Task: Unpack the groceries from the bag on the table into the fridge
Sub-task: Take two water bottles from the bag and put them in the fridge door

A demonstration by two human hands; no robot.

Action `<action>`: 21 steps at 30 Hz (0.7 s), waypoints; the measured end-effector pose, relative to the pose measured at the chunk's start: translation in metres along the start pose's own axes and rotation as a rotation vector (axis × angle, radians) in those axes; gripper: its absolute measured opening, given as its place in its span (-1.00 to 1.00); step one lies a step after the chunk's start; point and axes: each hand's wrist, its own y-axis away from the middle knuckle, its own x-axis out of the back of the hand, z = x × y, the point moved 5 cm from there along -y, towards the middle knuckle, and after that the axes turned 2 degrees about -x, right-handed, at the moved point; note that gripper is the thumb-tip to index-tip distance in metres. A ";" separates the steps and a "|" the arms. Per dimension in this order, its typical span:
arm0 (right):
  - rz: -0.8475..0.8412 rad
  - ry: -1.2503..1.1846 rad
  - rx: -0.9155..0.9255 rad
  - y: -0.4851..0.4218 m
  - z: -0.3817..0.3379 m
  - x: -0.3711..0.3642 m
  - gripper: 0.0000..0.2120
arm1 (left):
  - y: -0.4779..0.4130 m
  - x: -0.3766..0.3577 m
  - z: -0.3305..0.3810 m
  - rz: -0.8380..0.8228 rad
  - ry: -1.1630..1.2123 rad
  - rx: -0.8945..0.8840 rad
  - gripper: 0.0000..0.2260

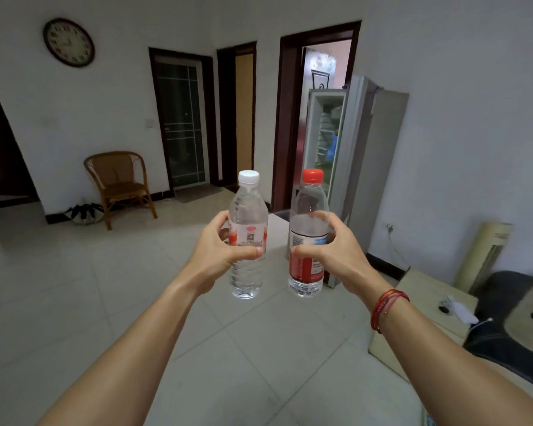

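Note:
Both arms reach out in front of me over the tiled floor. My left hand grips a clear water bottle with a white cap, held upright. My right hand grips a second clear water bottle with a red cap and red label, also upright. Beyond the bottles, against the right wall, stands the grey fridge with its door open; shelves with items show inside. The bag and the table are out of view.
A wicker chair stands by the far wall at left, with a dark plant beside it. Doorways line the back wall. At right sit a beige box, a dark bag and a tall cream fan. A wall clock hangs upper left.

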 end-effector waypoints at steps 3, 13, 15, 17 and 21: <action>0.006 -0.021 -0.013 -0.044 0.012 -0.008 -0.32 | -0.044 0.006 -0.016 0.001 0.009 0.008 -0.45; 0.000 -0.063 -0.004 -0.215 0.053 -0.035 -0.37 | -0.212 0.019 -0.076 -0.001 0.005 -0.001 -0.45; 0.001 -0.077 -0.001 -0.257 0.058 -0.036 -0.39 | -0.252 0.020 -0.085 0.009 0.008 0.002 -0.42; -0.012 -0.073 0.002 -0.299 0.063 -0.038 -0.37 | -0.292 0.021 -0.093 0.013 0.010 0.006 -0.38; -0.031 -0.064 0.009 -0.376 0.077 -0.045 -0.34 | -0.363 0.023 -0.112 0.023 0.004 0.006 -0.37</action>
